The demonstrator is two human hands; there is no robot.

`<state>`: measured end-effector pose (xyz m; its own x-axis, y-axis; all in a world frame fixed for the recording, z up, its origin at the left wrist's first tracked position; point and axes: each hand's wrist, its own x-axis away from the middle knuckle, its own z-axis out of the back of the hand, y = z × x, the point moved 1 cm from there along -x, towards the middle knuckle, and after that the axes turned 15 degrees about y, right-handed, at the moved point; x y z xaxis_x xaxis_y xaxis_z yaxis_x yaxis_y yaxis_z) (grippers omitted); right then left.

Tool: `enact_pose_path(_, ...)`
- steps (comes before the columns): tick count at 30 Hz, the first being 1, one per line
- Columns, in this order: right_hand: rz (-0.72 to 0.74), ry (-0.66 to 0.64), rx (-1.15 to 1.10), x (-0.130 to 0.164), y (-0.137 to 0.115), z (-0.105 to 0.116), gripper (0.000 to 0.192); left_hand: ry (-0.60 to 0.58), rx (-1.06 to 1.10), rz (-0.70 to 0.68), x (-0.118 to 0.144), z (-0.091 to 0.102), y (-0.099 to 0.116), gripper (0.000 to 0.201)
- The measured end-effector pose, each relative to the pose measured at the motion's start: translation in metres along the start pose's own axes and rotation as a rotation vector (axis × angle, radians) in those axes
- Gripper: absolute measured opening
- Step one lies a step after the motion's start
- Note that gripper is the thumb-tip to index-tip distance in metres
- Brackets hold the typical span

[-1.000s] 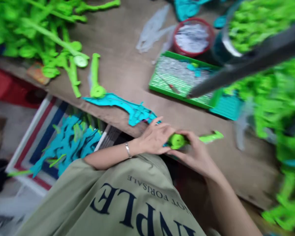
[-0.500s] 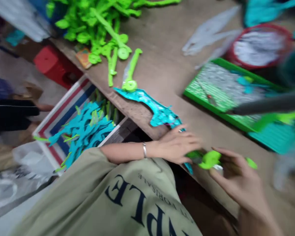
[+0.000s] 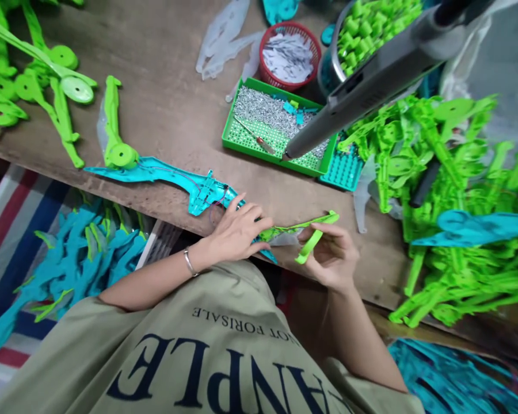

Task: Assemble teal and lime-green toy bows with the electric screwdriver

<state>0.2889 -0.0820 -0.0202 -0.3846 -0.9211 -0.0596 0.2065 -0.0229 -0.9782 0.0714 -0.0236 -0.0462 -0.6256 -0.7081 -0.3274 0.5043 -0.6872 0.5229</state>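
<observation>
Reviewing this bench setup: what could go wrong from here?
1. The teal toy body overhangs the table edge; a nudge from the left hand might drop it.
2. Its thin wires lie exposed near the fingers and could snag.
3. The hanging screwdriver dangles over the screw tray, close to the right hand.

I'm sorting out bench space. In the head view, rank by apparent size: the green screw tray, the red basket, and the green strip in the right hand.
Largest to smallest:
1. green screw tray
2. red basket
3. green strip, pinched in the right hand, though it sits nearer the camera.
</observation>
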Motion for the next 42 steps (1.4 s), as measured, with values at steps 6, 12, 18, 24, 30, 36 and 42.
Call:
enact_pose_path(6,0.042,0.002,0.002,0.004,0.002,-0.001,0.043,0.001,-0.047,-0.054,0.000,0.002,0.000,0.038)
enact_pose_path(12,0.124,-0.021,0.018,0.008,0.009,0.002,0.044,0.009,-0.057,-0.101,-0.004,0.002,0.003,0.033)
enact_pose_path(18,0.385,-0.101,0.173,0.009,0.025,0.005,0.060,-0.001,-0.038,-0.088,-0.013,-0.001,0.005,0.017)
enact_pose_path(24,0.643,-0.071,0.382,0.000,0.018,0.000,0.045,0.030,0.036,-0.022,-0.012,-0.009,-0.003,0.020)
enact_pose_path(30,0.633,0.096,0.406,-0.011,0.019,-0.011,0.038,0.035,0.054,-0.027,-0.017,-0.006,-0.005,0.024)
enact_pose_path(36,0.682,0.125,0.473,-0.010,0.032,-0.025,0.034,0.067,0.052,-0.001,-0.020,-0.004,-0.001,0.029)
enact_pose_path(42,0.434,0.647,0.303,-0.029,0.026,-0.003,0.018,-0.006,0.058,0.011,-0.019,-0.005,-0.002,0.026)
